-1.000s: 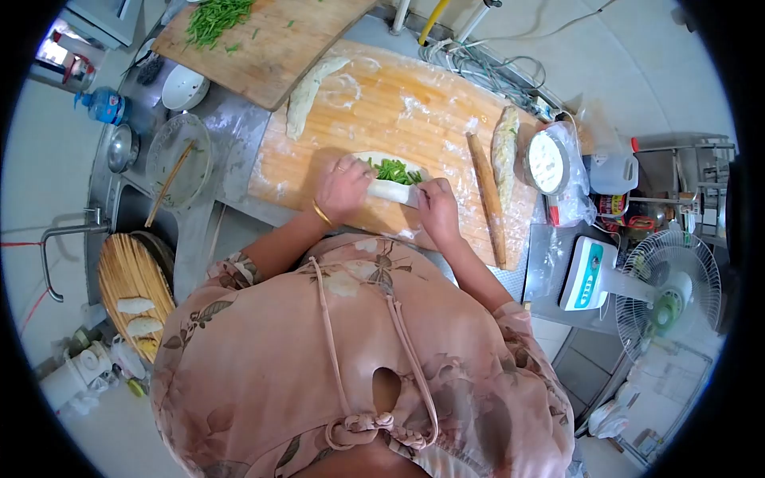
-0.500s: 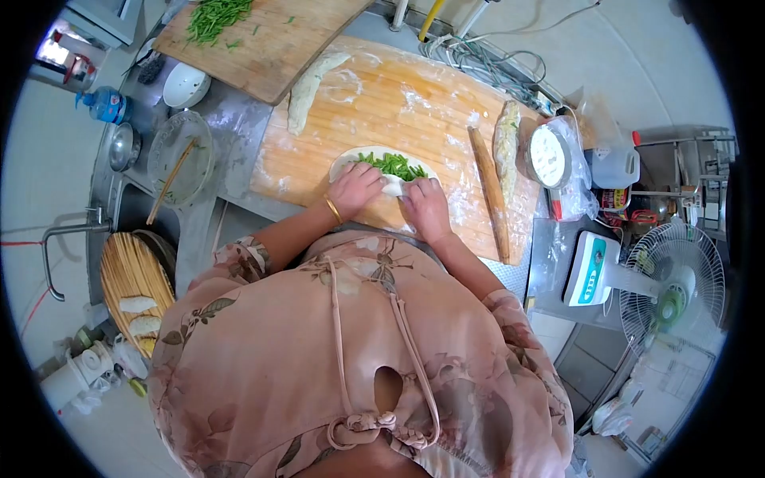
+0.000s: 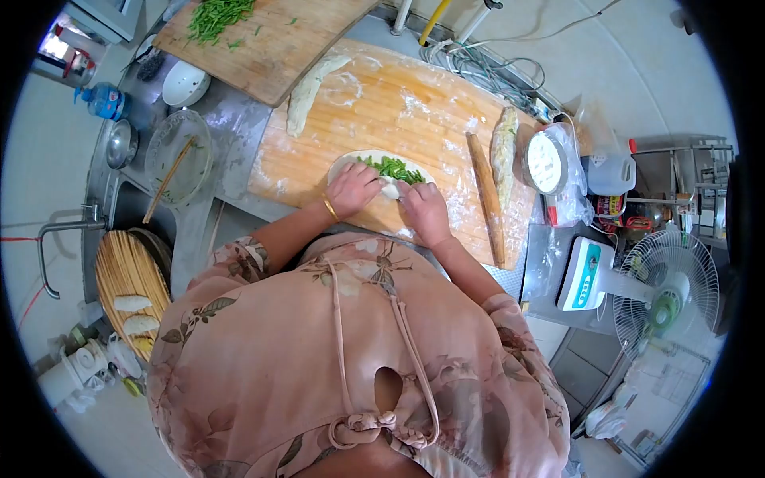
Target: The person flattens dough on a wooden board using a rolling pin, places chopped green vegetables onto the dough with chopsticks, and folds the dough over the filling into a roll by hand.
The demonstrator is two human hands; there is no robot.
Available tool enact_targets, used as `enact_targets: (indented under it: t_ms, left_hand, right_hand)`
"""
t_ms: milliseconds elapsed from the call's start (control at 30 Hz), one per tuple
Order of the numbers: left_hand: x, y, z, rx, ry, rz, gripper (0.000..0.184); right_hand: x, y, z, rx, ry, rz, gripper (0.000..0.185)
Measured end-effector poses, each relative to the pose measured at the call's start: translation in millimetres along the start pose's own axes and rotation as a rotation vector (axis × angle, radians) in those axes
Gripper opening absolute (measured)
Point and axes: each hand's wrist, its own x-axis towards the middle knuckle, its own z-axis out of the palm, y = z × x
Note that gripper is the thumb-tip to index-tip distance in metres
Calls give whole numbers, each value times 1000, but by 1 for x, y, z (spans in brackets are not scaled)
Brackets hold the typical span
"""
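Observation:
On the floured wooden board (image 3: 382, 88) lies a flat round dough wrapper (image 3: 341, 166) with chopped green vegetable (image 3: 394, 168) heaped on it. My left hand (image 3: 355, 190) is at the wrapper's near left edge, fingers curled over the dough. At the near right edge, my right hand (image 3: 425, 209) pinches the dough between thumb and fingers. Between both hands the near edge is folded up against the greens. The fingertips are partly hidden by the hands. A rolling pin (image 3: 488, 199) rests to the right, beside a long strip of dough (image 3: 504, 151).
Another dough piece (image 3: 307, 99) lies at the board's far left, beside a cutting board (image 3: 263, 48) with chopped greens. Left stand a glass bowl (image 3: 177, 151) with chopsticks and a slatted tray (image 3: 131, 275) holding dumplings. Right are a flour bowl (image 3: 546, 163), a scale (image 3: 588, 273) and a fan (image 3: 668, 295).
Both hands stay on the wrapper's near edge, with the fingers shifting slightly at the fold. The whole view has moved a little.

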Motion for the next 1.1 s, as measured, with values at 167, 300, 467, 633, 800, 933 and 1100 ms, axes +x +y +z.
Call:
enact_targets:
  t_ms: [167, 300, 467, 633, 800, 933, 1100]
  left_hand:
    - [-3, 4, -14, 35, 140, 58, 30]
    - [-21, -6, -21, 41, 143, -38, 26]
    - [-45, -29, -27, 93, 80, -64, 28]
    - [-42, -36, -35, 101, 59, -2, 28]
    - [-20, -14, -44, 25, 173, -145, 29]
    - [17, -21, -18, -181, 123, -383, 37]
    - [47, -41, -1, -222, -146, -494, 41]
  right_hand:
    - [6, -17, -11, -82, 28, -5, 38]
    - [15, -28, -10, -13, 37, -66, 36]
    - [8, -10, 11, -13, -41, -86, 33]
    - [9, -12, 12, 57, -22, -51, 30]
    - [16, -7, -10, 57, 95, 75, 29]
    - [32, 31, -8, 52, 27, 354, 28]
    - [40, 54, -5, 178, -241, 600, 25]
